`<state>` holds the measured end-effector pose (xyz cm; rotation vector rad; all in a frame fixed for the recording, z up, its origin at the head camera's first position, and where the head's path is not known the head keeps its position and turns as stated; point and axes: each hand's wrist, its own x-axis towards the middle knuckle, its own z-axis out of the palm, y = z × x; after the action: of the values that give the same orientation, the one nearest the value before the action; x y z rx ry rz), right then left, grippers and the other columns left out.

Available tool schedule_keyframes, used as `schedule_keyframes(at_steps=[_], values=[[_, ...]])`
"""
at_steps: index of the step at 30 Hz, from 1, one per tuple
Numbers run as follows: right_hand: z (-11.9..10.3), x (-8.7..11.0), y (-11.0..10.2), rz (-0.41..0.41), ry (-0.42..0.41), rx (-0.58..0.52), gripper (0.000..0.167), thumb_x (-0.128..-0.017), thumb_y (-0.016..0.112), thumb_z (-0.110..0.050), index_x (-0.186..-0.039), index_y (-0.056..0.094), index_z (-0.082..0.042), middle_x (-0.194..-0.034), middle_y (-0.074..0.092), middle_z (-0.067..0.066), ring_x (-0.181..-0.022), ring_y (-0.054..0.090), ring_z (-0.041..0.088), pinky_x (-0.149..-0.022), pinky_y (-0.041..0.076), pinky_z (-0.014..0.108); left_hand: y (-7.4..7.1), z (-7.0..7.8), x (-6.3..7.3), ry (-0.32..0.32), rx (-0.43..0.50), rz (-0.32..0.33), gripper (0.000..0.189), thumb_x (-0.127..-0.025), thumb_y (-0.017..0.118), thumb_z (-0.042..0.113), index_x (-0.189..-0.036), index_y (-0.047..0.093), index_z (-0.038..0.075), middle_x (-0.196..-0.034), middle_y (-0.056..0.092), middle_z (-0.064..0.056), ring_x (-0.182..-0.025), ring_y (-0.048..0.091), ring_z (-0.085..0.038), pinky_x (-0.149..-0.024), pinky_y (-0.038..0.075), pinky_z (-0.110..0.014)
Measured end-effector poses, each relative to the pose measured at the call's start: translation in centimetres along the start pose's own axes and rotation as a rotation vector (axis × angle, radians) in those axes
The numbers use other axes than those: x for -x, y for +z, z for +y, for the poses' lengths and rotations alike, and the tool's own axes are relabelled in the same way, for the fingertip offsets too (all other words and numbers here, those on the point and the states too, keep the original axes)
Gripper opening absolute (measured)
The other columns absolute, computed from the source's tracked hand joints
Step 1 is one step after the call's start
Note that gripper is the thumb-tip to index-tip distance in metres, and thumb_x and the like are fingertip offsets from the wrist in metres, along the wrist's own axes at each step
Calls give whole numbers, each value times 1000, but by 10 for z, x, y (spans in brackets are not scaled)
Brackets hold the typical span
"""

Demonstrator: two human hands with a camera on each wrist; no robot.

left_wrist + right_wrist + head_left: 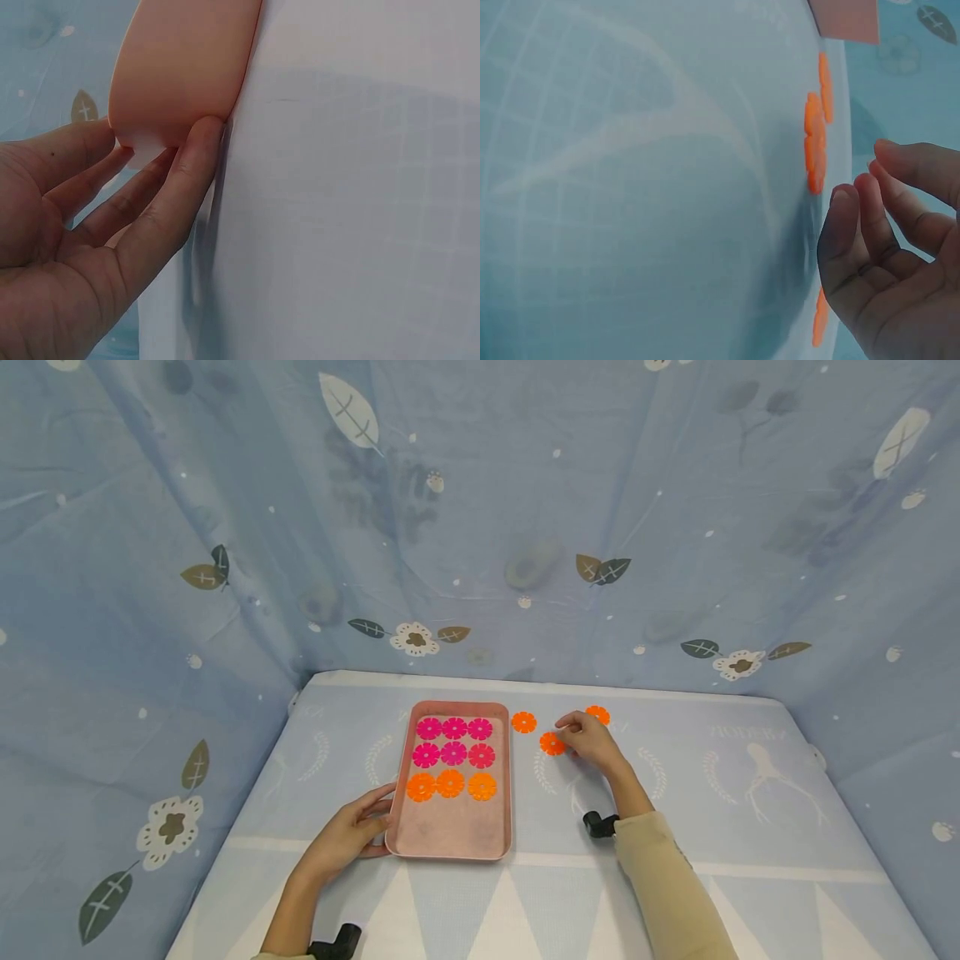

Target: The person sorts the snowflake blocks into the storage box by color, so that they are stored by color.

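Observation:
My left hand rests against the left side of a shallow pink tray. In the left wrist view its fingers reach, lightly bent, to the tray's outer wall and rim. Inside the tray lie rows of notched flower-shaped discs: pink ones toward the back and orange ones below them. My right hand hovers over the table right of the tray, fingertips close by a loose orange disc. Nothing shows between its parted fingers and thumb in the right wrist view.
Another orange disc lies beside the tray's right rim, and one more sits behind the right hand. A pale patterned cloth covers the table. Blue printed curtains stand at the back and sides.

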<state>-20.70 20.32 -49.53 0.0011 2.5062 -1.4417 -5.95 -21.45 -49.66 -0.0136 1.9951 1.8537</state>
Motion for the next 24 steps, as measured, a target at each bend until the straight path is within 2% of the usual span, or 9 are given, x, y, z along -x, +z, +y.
schedule_keyframes(at_steps=[8, 13, 24], values=[[8, -7, 4, -2, 15, 63, 26, -92, 70, -9, -116, 64, -1, -103, 64, 16, -79, 59, 24, -67, 51, 31, -1, 0, 0, 5, -1, -11, 56, -104, 54, 8, -156, 33, 5, -148, 38, -34, -116, 60, -41, -80, 59, -48], [11, -8, 6, 7, 23, 134, 30, -88, 76, -12, -114, 64, -4, -103, 63, 15, -85, 59, 27, -74, 52, 35, -1, -1, 0, 10, -12, -10, 56, -104, 54, 8, -156, 33, 5, -147, 39, -33, -115, 61, -40, -80, 59, -47], [11, -10, 8, 1, 27, 205, 33, -86, 78, -12, -114, 64, -3, -101, 60, 14, -87, 56, 28, -75, 51, 37, 0, -4, -1, 5, -16, 9, 55, -103, 55, 7, -155, 35, 5, -145, 42, -32, -112, 63, -38, -78, 60, -46]])
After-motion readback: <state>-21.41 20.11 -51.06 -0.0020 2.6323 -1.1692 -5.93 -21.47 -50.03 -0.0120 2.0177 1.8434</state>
